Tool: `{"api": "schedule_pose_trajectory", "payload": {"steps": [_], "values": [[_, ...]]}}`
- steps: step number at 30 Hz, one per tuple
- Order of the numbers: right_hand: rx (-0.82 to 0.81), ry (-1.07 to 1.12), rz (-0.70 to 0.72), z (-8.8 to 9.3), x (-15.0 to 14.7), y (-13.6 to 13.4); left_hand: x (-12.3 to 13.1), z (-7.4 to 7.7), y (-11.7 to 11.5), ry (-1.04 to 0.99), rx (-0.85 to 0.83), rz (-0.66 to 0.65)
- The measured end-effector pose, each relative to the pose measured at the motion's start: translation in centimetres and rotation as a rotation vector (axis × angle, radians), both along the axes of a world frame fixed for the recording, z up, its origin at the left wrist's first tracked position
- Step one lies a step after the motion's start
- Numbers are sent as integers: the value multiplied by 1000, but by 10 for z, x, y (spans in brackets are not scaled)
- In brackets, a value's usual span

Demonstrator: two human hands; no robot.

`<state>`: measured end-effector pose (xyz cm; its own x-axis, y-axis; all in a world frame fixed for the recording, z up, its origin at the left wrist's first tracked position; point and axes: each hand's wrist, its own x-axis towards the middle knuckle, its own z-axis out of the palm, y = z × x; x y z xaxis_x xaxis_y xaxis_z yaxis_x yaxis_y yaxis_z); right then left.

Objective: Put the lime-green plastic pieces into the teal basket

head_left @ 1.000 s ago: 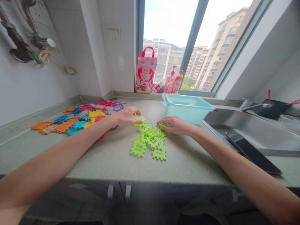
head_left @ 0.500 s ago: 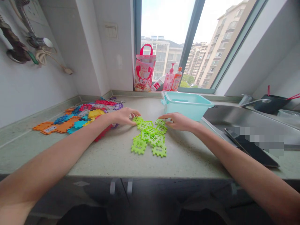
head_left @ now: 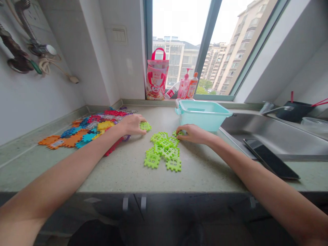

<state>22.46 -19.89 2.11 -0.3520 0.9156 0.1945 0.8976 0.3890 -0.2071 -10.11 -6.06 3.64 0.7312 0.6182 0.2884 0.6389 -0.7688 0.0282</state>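
A cluster of joined lime-green toothed tiles (head_left: pixel 164 150) lies flat on the speckled counter (head_left: pixel 123 171). My left hand (head_left: pixel 132 124) pinches a single loose green tile (head_left: pixel 145 126), a little left of the cluster and apart from it. My right hand (head_left: pixel 192 133) rests fingers-down on the cluster's far right corner, pressing a green tile (head_left: pixel 177 133) there. A heap of mixed tiles (head_left: pixel 87 130) in orange, blue, red, yellow and purple spreads out left of my left hand.
A turquoise plastic tub (head_left: pixel 202 114) stands just behind my right hand. A steel sink (head_left: pixel 276 136) lies to the right with a dark phone (head_left: pixel 271 159) on its rim. A pink bag (head_left: pixel 156 78) and bottles (head_left: pixel 188 87) stand on the window sill.
My left hand has drawn one green tile leftward, off the cluster's far edge. My right hand has stayed on the cluster's right corner. The view has shifted slightly.
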Motion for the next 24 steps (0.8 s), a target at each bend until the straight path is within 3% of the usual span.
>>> {"api": "schedule_pose_trajectory", "payload": {"steps": [3, 6, 9, 12, 18, 24], "values": [[48, 3, -46, -2, 0, 1, 2, 4, -3, -87, 7, -16], [99, 43, -33, -2, -1, 0, 8, 3, -10, -200, -155, -160], [89, 175, 76, 4, -5, -5, 16, -3, -18, -240, -337, -312], [-6, 257, 192, 9, -11, -10, 20, -8, -24, -184, -412, -381], [-87, 227, 241, 10, -16, -14, 19, -2, -31, -118, -492, -389], [-131, 215, 235, 11, -16, -15, 20, -2, -32, -96, -499, -305]]}}
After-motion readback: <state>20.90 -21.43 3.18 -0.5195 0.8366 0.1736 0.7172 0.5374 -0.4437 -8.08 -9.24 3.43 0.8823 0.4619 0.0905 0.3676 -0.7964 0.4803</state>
